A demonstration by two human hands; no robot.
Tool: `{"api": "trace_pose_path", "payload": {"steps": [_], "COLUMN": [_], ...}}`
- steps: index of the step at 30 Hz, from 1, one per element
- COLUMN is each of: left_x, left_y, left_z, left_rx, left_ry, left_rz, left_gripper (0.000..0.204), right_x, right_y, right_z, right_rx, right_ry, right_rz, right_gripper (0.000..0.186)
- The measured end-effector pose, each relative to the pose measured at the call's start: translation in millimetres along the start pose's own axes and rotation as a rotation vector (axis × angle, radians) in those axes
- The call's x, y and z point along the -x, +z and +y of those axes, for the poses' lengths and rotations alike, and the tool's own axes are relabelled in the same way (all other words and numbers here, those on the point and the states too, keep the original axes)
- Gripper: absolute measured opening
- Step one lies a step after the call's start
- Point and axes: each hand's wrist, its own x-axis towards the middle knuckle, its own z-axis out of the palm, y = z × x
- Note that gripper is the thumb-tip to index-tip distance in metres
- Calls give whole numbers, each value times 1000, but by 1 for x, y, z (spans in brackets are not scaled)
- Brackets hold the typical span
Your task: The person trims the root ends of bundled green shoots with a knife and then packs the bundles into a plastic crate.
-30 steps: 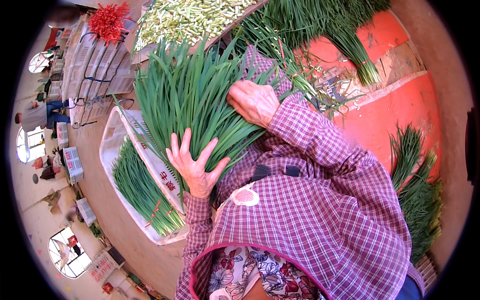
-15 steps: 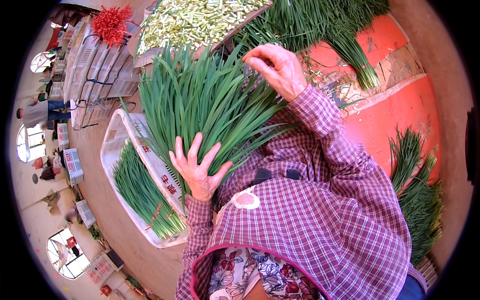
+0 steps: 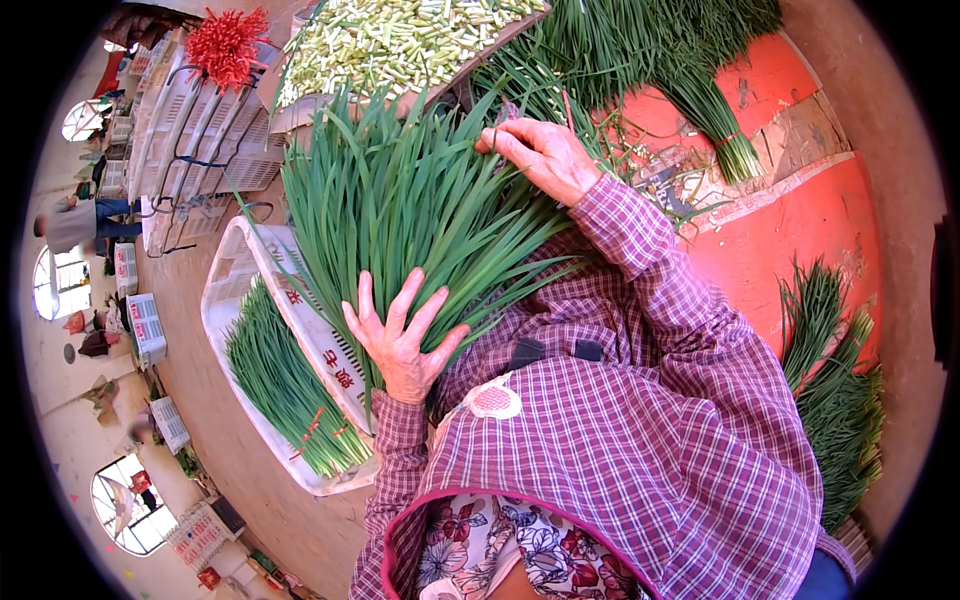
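A large fanned bunch of garlic chives [image 3: 400,210] lies in front of my body, its leaf tips pointing away. My left hand [image 3: 400,350] rests flat on the near part of the leaves with its fingers spread. At the right side of the bunch, my right hand [image 3: 545,160] has thumb and forefinger pinched together by the outer leaves. What sits between those fingertips is too small to tell. The lower ends of the bunch are hidden below my left hand and sleeve.
To the left stands a white plastic crate [image 3: 235,270] holding red-tied chives [image 3: 285,370]. Cut stem pieces [image 3: 400,45] fill a tray at the back. Red ties [image 3: 228,48] hang by stacked crates [image 3: 210,130]. More chives [image 3: 620,50] lie on the red-covered surface [image 3: 790,240] at right.
My right hand has moved slightly down toward me, and its fingertips are now against the leaves at the bunch's right side. My left hand has stayed nearly still.
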Motion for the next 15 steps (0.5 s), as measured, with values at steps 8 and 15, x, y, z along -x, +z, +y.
{"api": "trace_pose_path", "payload": {"steps": [8, 15], "left_x": [-1, 0], "left_y": [0, 1], "left_z": [2, 1], "left_rx": [-8, -7], "left_ry": [-3, -4], "left_rz": [-8, -6], "left_gripper": [56, 55], "right_x": [-1, 1], "right_y": [14, 29], "right_z": [-10, -8], "right_rx": [49, 17], "right_ry": [57, 108], "right_rz": [-1, 38], "right_gripper": [44, 37]}}
